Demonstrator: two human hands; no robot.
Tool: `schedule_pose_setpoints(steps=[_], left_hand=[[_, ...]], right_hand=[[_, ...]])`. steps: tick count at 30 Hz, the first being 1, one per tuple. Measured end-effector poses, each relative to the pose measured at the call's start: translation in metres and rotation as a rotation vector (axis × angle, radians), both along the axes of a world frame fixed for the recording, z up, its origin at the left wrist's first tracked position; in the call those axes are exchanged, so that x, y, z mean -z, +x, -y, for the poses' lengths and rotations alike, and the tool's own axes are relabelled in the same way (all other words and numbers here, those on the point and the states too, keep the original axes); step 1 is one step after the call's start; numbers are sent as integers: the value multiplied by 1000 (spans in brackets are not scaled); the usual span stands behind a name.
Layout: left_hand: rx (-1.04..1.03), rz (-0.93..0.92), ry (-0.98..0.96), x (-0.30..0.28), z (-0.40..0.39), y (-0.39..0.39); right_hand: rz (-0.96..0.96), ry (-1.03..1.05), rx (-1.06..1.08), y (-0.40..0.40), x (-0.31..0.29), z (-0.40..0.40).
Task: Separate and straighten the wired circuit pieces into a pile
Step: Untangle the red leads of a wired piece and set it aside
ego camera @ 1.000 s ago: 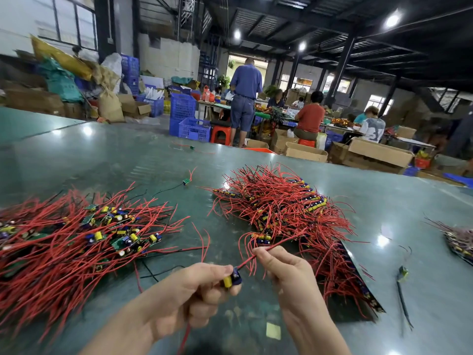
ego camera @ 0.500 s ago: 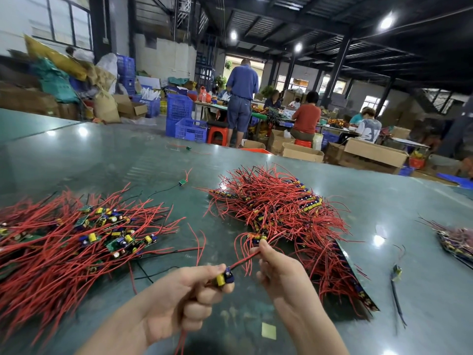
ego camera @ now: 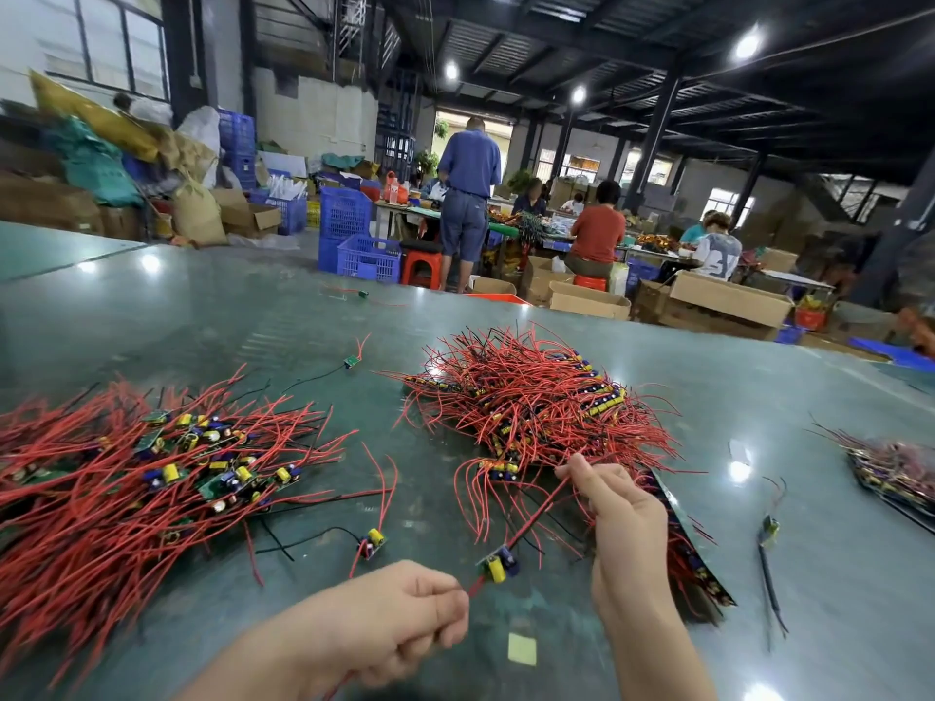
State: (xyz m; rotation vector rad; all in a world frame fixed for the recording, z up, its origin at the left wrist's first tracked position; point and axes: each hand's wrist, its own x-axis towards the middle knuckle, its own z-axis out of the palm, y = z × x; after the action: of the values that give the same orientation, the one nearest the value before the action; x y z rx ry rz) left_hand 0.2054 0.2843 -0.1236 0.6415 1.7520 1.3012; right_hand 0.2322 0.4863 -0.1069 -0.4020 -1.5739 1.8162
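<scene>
A small circuit piece (ego camera: 498,566) with a yellow capacitor hangs between my hands on its stretched red wires. My left hand (ego camera: 399,617) pinches the near wire at the bottom centre. My right hand (ego camera: 620,518) pinches the far wire, raised beside a tangled heap of red-wired pieces (ego camera: 536,402) in the middle of the table. A wide pile of red-wired pieces (ego camera: 131,473) lies on the left. One loose piece (ego camera: 373,541) rests by that pile's near edge.
The green table (ego camera: 253,316) also carries a stray piece (ego camera: 350,361) farther back, a black-wired piece (ego camera: 769,528) at the right, another heap (ego camera: 895,468) at the right edge and a yellow paper scrap (ego camera: 522,649). People work at tables beyond the far edge.
My hands have drawn apart: the left slid from the circuit piece down onto its near wire, the right rose along the far wire, and the wires are now pulled straight.
</scene>
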Motion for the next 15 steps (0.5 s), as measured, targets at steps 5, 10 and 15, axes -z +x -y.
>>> schedule_pose_setpoints(steps=[5,10,15], left_hand=[[89,-81,-120,2,7,-7],[76,13,-58,2,13,-14],[40,34,-18,4,14,-18]], right_hand=[[9,25,22,-1,3,2],[5,-73,141,2,0,-11],[-37,-211,279,4,-2,-27]])
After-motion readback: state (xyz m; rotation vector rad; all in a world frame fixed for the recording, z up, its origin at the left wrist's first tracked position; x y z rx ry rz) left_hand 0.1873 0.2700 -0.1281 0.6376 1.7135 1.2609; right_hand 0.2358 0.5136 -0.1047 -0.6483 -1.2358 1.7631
